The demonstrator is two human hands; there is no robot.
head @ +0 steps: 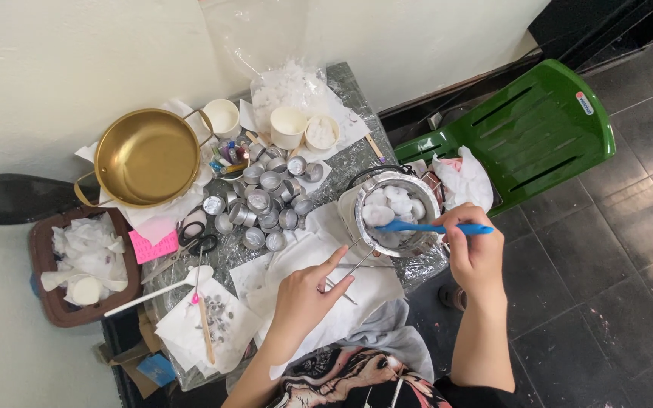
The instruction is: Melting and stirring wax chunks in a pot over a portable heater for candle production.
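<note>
My right hand point(476, 249) grips a blue spatula point(417, 226) whose blade rests in a small metal pot point(432, 202) full of white wax chunks point(391, 204). My left hand point(307, 291) pinches the thin wire handle point(353, 264) of that pot, index finger stretched out. The pot sits on a white base at the right end of a foil-covered table point(357, 162). White paper towels point(364, 295) lie under my left hand.
Several small metal cups point(266, 200) cluster mid-table. A gold pan point(147, 157) sits at the left, with scissors point(194, 242) and a pink note point(153, 248) below it. White cups point(289, 126) stand behind. A brown basket point(47, 295) holds tissues. A green chair point(538, 132) stands to the right.
</note>
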